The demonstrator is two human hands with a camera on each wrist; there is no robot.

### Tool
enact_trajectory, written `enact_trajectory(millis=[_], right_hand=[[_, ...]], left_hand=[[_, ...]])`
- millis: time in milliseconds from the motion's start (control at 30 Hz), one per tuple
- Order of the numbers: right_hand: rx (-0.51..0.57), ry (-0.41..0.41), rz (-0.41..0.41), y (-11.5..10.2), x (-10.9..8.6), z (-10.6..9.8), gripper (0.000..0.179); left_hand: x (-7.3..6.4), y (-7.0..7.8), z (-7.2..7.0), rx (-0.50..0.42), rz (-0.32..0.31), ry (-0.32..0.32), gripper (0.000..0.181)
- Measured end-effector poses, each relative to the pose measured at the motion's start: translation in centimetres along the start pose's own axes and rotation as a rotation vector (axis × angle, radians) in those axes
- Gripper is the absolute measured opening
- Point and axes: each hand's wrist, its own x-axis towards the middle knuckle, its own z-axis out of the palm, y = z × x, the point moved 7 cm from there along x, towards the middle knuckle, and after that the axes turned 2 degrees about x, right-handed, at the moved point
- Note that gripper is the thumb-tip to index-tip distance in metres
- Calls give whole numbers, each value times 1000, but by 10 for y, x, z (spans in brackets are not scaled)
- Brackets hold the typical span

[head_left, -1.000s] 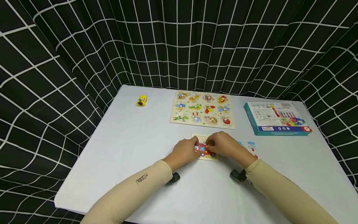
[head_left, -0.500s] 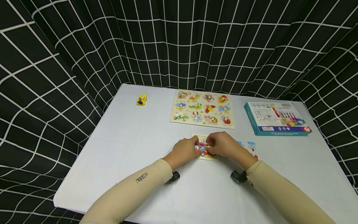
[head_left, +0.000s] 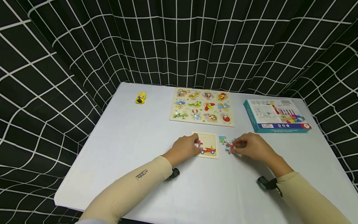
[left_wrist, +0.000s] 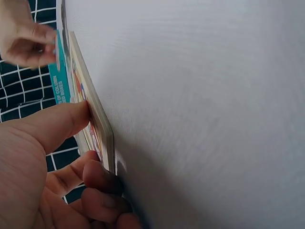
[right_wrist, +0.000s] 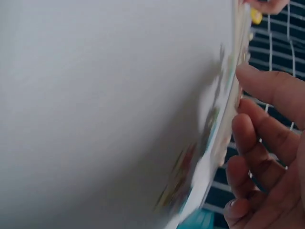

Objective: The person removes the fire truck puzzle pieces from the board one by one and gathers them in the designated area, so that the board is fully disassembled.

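Observation:
A small square wooden jigsaw board [head_left: 207, 139] lies mid-table, with a red vehicle picture along its lower part and bare wood above. My left hand [head_left: 183, 149] grips its left edge; in the left wrist view the thumb [left_wrist: 71, 119] lies on the picture side and the fingers curl by the edge. To the right of the board, my right hand [head_left: 254, 147] pinches a red and blue puzzle piece [head_left: 229, 147] between thumb and fingertips. A green and blue puzzle piece [head_left: 222, 139] lies beside it, and other pieces are partly hidden by the right hand.
Behind the board lies a larger wooden insect puzzle [head_left: 202, 107]. A teal and white cardboard box [head_left: 279, 115] lies at the back right, a small yellow figure [head_left: 140, 98] at the back left. Black curtains with a white grid [head_left: 193, 43] surround the white table [head_left: 131, 140].
My right hand has left the board and moved right to the loose pieces, where it now pinches one. The left hand keeps its grip on the board's left edge.

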Motion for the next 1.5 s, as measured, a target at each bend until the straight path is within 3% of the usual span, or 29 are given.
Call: enact_trajectory(millis=[233,667,800,967,1100,1200,1300,1500], right_hand=[[1,-73,-33,15,-17,-9,21],[34,-120,0,26,-12,-3,26],[84,-90,6,7,-3,-5,23],[103,-116,-44,-36,21,9,9],[58,-146,-142,-69,38,32,4],[20,-159,-203,-87,45,48,4],[-26,-152,-232,-100,51,59,6],[-113,-133,-207,-108,58,65,10]], left_hand=[[0,-5,-7,8,-27,3,36],[0,-11,-6,53,-53,0,37],[1,-15,-7,29,-55,6,37],[1,-21,-9,-49,-42,58,33],[-2,-14,-10,-56,56,136,20],[-5,-6,-9,17,112,184,25],[-8,-4,-7,76,91,196,30],[-11,-5,-3,82,43,187,33]])
